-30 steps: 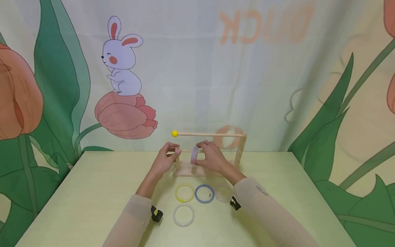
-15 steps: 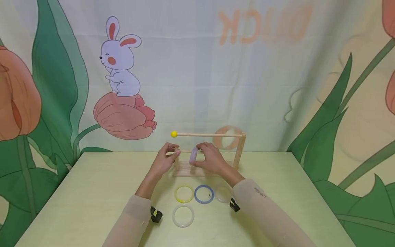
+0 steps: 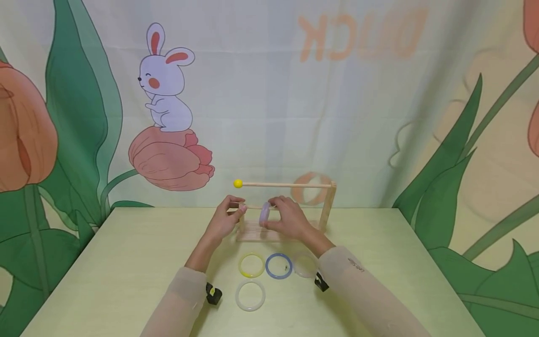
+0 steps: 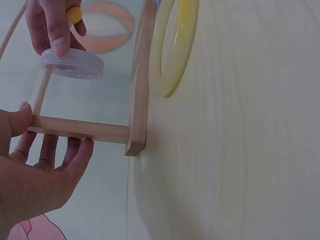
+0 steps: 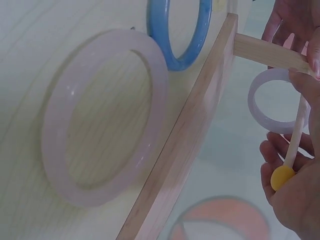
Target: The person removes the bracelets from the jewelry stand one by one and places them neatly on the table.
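A wooden two-tier bangle stand (image 3: 252, 232) stands at the table's back. My left hand (image 3: 222, 221) grips its short left post (image 4: 85, 129) between thumb and fingers. My right hand (image 3: 291, 216) pinches a pale purple bangle (image 3: 264, 214) by its upper and lower edges. That bangle hangs around the lower rod (image 4: 44, 90); whether it is a single bangle or two together, I cannot tell. In the right wrist view, the rod's yellow ball end (image 5: 283, 177) lies by my right palm. The upper rod (image 3: 286, 185) carries no bangle.
In front of the stand lie a yellow bangle (image 3: 251, 276), a blue bangle (image 3: 279, 277) and a pale pink bangle (image 5: 54, 140). Nearer me is a whitish bangle (image 3: 250, 309). A printed curtain (image 3: 358, 117) hangs behind the table (image 3: 139, 262).
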The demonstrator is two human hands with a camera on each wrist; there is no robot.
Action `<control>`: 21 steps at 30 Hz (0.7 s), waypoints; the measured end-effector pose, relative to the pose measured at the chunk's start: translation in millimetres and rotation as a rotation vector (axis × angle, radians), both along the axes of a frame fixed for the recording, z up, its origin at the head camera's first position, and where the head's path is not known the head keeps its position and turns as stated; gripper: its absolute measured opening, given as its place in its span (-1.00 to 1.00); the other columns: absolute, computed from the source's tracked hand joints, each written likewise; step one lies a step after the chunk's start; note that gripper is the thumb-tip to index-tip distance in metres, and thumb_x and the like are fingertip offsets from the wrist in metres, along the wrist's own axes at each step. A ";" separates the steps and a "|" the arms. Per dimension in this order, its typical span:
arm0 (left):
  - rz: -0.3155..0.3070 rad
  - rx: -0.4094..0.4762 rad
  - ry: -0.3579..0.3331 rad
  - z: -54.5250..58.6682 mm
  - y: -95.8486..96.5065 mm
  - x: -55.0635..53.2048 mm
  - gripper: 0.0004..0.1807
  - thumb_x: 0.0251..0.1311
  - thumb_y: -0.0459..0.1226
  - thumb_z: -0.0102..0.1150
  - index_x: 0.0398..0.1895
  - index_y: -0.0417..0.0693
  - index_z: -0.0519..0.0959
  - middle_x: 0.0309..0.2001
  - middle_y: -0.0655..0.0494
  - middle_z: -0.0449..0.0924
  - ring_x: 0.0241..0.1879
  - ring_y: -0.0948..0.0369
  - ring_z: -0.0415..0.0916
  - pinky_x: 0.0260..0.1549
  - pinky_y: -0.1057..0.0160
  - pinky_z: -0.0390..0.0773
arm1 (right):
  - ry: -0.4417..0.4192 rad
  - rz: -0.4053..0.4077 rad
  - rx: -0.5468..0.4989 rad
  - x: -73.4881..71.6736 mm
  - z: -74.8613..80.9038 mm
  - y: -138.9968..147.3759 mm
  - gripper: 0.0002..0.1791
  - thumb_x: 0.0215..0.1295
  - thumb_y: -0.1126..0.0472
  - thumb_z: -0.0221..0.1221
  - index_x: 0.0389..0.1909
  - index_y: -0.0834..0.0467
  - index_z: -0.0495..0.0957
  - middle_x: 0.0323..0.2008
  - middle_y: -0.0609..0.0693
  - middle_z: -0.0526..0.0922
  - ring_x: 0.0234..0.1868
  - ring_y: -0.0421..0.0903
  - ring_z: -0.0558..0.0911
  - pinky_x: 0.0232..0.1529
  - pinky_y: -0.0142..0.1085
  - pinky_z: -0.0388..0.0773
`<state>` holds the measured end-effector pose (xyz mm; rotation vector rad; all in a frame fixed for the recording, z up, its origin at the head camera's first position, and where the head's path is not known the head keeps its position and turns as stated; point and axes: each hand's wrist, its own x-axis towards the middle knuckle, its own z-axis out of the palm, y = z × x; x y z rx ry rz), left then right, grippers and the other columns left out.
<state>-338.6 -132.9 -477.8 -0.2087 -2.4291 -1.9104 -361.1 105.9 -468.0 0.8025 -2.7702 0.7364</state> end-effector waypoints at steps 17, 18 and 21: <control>-0.005 0.006 -0.002 -2.8 -0.3 -1.5 -0.62 0.58 -0.18 0.18 0.33 -0.10 0.46 0.22 -0.18 0.53 0.23 -0.13 0.59 0.23 -0.09 0.61 | 0.018 0.000 0.015 1.6 2.2 -1.1 -0.22 0.24 -0.17 0.48 0.34 0.21 0.54 0.25 0.11 0.63 0.24 0.13 0.56 0.28 0.12 0.47; -0.005 0.005 0.002 -2.7 0.0 -1.4 -0.62 0.58 -0.19 0.18 0.33 -0.11 0.46 0.22 -0.19 0.53 0.23 -0.13 0.59 0.23 -0.10 0.61 | 0.020 -0.002 0.015 1.6 2.4 -1.1 -0.22 0.24 -0.17 0.48 0.34 0.20 0.54 0.25 0.11 0.63 0.24 0.12 0.57 0.28 0.13 0.46; -0.002 0.004 0.003 -1.7 0.6 -1.2 -0.63 0.58 -0.18 0.18 0.32 -0.10 0.47 0.22 -0.18 0.53 0.23 -0.14 0.59 0.23 -0.11 0.61 | 0.028 -0.010 0.022 0.8 3.5 -1.2 -0.21 0.22 -0.18 0.50 0.33 0.18 0.55 0.24 0.09 0.64 0.22 0.11 0.58 0.28 0.16 0.44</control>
